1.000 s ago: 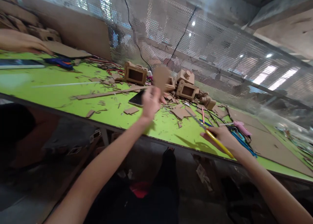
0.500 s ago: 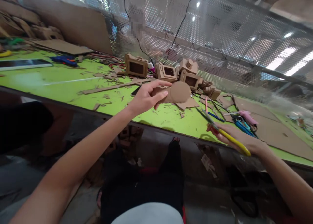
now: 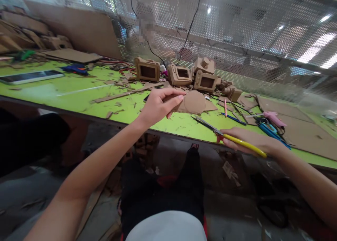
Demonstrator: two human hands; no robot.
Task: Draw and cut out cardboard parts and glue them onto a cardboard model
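My left hand [image 3: 162, 106] pinches a piece of brown cardboard [image 3: 195, 102] between thumb and fingers, above the green table. A circle is marked on this piece, and its right end is rounded. My right hand [image 3: 240, 137] is closed around scissors [image 3: 210, 127] with a yellow handle. Their blades point left, below the cardboard and apart from it. Behind my hands stand several small cardboard cameras [image 3: 180, 75] with dark square openings.
Cardboard scraps lie over the green table [image 3: 79, 99]. To the right are a pink glue gun [image 3: 273, 118], blue-handled pliers [image 3: 272, 133], pens and large cardboard sheets [image 3: 308, 134]. A tablet-like device [image 3: 31, 77] and a blue glue gun [image 3: 75, 69] lie left. Behind rises a perforated metal screen [image 3: 231, 34].
My right hand has brought the scissors leftward, nearer to the cardboard piece, and the blades now lie flatter. My left hand keeps its pinch on the cardboard. The view has shifted slightly.
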